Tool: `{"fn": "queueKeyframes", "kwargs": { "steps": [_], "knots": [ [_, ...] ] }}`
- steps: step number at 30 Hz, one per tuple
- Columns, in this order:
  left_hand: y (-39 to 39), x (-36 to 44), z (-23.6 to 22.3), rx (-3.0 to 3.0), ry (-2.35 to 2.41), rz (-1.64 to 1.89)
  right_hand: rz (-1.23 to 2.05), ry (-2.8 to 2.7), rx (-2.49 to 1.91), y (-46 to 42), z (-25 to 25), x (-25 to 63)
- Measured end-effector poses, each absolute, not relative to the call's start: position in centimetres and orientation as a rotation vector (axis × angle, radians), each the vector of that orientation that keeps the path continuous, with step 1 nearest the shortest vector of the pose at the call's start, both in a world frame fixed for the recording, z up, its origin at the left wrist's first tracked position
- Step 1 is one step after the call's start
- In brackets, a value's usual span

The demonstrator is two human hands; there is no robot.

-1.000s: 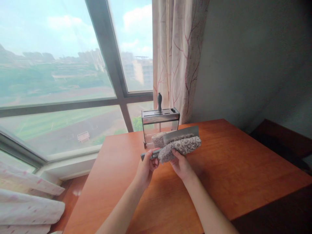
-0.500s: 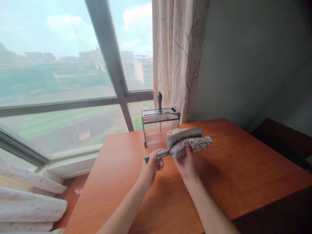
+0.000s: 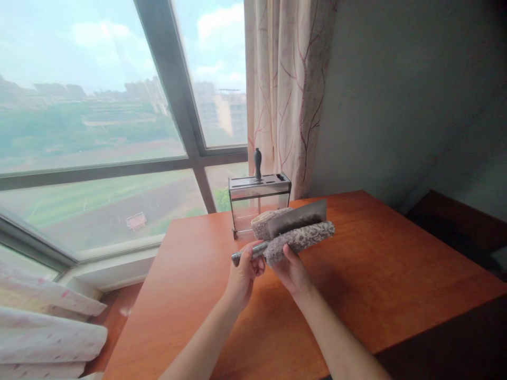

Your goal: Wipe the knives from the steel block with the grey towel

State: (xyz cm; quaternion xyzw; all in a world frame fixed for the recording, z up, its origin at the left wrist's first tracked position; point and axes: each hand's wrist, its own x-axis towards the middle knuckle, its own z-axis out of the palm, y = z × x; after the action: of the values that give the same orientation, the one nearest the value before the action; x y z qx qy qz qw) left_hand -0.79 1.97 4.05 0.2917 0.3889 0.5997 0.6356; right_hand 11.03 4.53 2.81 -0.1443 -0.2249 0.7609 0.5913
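Note:
A cleaver (image 3: 303,215) with a broad metal blade is held above the table, its blade pointing right. My left hand (image 3: 246,272) is closed around its metal handle. A fuzzy grey-and-white cloth (image 3: 303,241) is folded around the blade, one part in front along the lower edge and another behind it. My right hand (image 3: 291,272) grips the cloth from below, thumb on the near side; its other fingers are mostly hidden. Just behind stands a clear-sided knife block (image 3: 259,182) with a dark-handled tool (image 3: 257,162) upright in its top.
The reddish-brown wooden table (image 3: 190,311) spreads under both hands. A large window (image 3: 99,132) is on the left, with a patterned curtain (image 3: 289,95) beside it and a grey wall at the right. Another curtain (image 3: 51,335) hangs at lower left.
My right hand and the cloth have slid left along the blade towards the handle. More of the cloth now shows behind the blade. My left hand keeps its hold on the handle.

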Motion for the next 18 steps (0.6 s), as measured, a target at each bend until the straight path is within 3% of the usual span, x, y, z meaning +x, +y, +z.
{"fn": "queueKeyframes", "kwargs": {
  "steps": [4,11,18],
  "knots": [
    [1.8,-0.8,4.1,0.634,0.904,1.371,1.766,-0.687,-0.400,4.3,2.7,10.4],
    [1.9,0.2,3.4,0.683,0.908,1.309,1.652,-0.280,-0.546,6.1,1.1,10.9],
    [2.0,-0.3,3.5,0.713,0.908,1.268,1.479,-0.154,-0.411,7.4,2.7,14.1]
  ]
}}
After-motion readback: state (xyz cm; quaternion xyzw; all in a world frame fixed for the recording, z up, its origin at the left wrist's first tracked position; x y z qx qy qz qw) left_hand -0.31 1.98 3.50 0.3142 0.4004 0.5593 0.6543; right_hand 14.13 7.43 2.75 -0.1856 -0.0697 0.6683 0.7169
